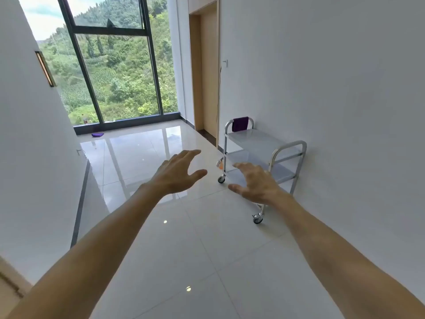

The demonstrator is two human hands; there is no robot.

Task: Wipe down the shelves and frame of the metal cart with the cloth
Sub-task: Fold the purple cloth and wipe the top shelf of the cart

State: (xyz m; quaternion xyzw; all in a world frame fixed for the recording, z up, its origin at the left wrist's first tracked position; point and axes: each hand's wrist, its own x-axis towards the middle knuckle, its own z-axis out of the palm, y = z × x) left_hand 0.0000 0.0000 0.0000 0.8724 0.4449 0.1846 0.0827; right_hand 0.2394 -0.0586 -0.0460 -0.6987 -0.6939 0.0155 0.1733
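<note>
Glossy floor tiles (207, 238) are stretching wide between two white walls toward a window (110, 65). Against the right wall, the cart (264, 155) is standing on casters, a purple cloth (239, 123) hanging over its far handle. Left hand (177, 173) and right hand (257, 183) are reaching forward, fingers spread, grasping nothing.
</note>
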